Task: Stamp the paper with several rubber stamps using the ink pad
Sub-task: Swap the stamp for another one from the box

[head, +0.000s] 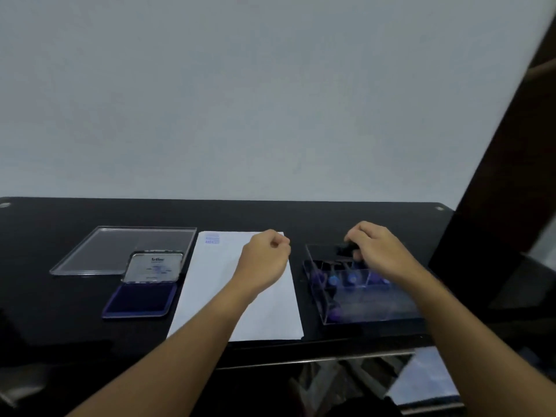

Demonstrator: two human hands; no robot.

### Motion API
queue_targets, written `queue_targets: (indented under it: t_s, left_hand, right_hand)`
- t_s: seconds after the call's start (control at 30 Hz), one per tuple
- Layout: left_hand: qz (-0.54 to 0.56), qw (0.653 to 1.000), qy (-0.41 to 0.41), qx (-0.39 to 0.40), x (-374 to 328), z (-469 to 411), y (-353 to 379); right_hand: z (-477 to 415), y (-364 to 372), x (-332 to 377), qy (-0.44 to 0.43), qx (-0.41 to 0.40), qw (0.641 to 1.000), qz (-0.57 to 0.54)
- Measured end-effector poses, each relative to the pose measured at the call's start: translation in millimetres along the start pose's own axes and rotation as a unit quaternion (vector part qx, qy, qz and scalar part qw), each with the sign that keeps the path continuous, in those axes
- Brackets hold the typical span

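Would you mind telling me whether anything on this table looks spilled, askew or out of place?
Nothing stands out. The ink pad lies open left of the paper, which lies flat with one blue print in its far left corner. No spilled ink shows on the table.

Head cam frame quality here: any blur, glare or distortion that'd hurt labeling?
Head view: dim and soft overall; motion blur smears the right hand, the dark stamp it grips and the clear stamp box; the ink pad lid reflects light, label barely legible; the blue imprint on the paper is unreadable; the wide angle slightly bows the table far edge.
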State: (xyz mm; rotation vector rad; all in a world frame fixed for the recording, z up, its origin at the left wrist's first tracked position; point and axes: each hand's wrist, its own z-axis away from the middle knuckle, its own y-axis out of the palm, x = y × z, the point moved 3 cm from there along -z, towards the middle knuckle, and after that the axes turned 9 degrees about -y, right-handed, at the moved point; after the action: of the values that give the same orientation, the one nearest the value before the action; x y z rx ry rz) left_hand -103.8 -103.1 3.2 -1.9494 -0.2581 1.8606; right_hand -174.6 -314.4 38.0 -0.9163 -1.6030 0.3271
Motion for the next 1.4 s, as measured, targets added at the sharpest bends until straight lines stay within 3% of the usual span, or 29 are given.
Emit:
queue_targets:
  t_s: [0.2,0.4,0.63,0.93,1.23,1.4]
  left_hand:
    - [-0.038,0.998,0.049,0.033,-22.5,13.3,39.4]
    - [-0.081,0.99,0.107,0.048,-30.7,19.6,66.6]
    - [-0.174,0.972,0.143,0.062,-21.5,20.9,86.1]
    - [-0.217,0.953,0.203,0.057,5.3,24.9,89.9]
    - [-0.22,0.951,0.205,0.069,5.5,23.6,88.3]
    - [-0.194,0.959,0.192,0.08,5.5,21.3,87.0]
  right_hand:
    - [18.1,-29.4,-28.6,0.029,-0.027,0.998,0.047]
    - [31.4,-41.7,-55.9,0.075,-0.054,0.979,0.181]
    - [34.9,-25.7,-68.3,0.121,0.056,0.956,0.262]
    - [35.4,-26.0,-79.7,0.103,0.062,0.969,0.214]
    - [33.3,-26.8,-84.2,0.099,0.079,0.969,0.211]
    - [32.0,-25.7,-81.5,0.097,0.014,0.971,0.217]
